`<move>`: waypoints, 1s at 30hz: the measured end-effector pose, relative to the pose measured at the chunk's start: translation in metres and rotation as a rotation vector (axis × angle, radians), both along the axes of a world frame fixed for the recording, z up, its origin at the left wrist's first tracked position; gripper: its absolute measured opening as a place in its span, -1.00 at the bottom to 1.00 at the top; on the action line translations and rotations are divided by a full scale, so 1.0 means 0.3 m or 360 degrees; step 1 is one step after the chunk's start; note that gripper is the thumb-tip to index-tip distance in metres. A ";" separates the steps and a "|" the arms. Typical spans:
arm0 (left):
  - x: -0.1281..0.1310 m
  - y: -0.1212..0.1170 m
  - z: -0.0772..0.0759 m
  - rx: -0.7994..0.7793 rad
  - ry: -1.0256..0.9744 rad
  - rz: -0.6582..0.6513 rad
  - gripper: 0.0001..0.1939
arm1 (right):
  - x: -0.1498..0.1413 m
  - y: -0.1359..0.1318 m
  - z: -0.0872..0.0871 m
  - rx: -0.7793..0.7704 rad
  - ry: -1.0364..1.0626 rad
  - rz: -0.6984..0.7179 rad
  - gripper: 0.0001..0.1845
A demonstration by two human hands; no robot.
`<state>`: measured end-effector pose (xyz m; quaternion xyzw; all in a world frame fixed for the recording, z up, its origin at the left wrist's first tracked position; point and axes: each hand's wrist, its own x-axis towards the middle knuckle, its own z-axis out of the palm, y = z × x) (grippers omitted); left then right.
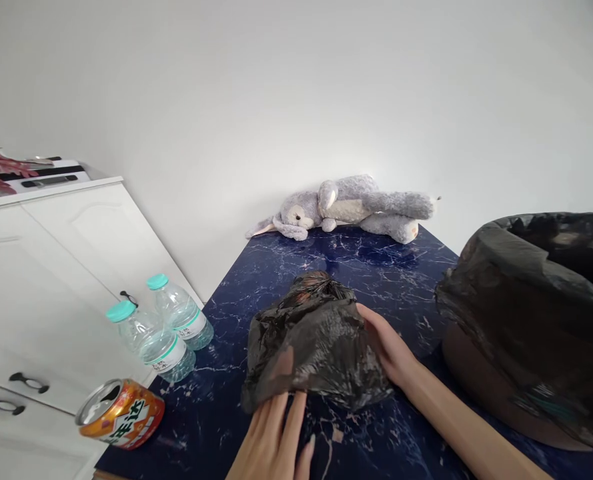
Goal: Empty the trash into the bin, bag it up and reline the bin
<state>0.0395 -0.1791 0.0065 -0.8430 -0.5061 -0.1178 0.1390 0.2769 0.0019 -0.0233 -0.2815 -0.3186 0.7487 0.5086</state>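
Observation:
A crumpled black plastic bag (321, 340) lies on the dark blue marbled tabletop, between my two hands. The fingers of my left hand (273, 433) are stretched out and slip beneath the bag's near edge; the fingertips show through the thin film, and the thumb is apart. Against the bag's right side, my right hand (386, 347) cups it, with most of the fingers hidden behind the plastic. Whether anything lies inside the bag, I cannot tell.
To the right stands a bin (481, 373) lined with black plastic. Two clear bottles with teal caps (163, 347) (186, 317) and an orange can (123, 413) line the left edge. A grey plush rabbit (346, 203) lies by the wall. White cabinets (66, 267) stand left.

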 end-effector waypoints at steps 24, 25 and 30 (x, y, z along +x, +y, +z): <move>0.070 0.282 -0.009 -0.0031 -0.0060 -0.0026 -0.25 | -0.013 0.004 0.010 -0.0012 -0.0007 0.0022 -0.66; 0.074 0.288 0.002 -0.0001 -0.0121 0.0062 -0.25 | -0.015 0.001 0.012 -0.0010 0.0005 0.0010 -0.65; 0.064 0.262 -0.035 0.0147 -0.0290 0.0078 -0.25 | -0.014 0.005 0.004 -0.0006 0.0016 -0.0005 -0.65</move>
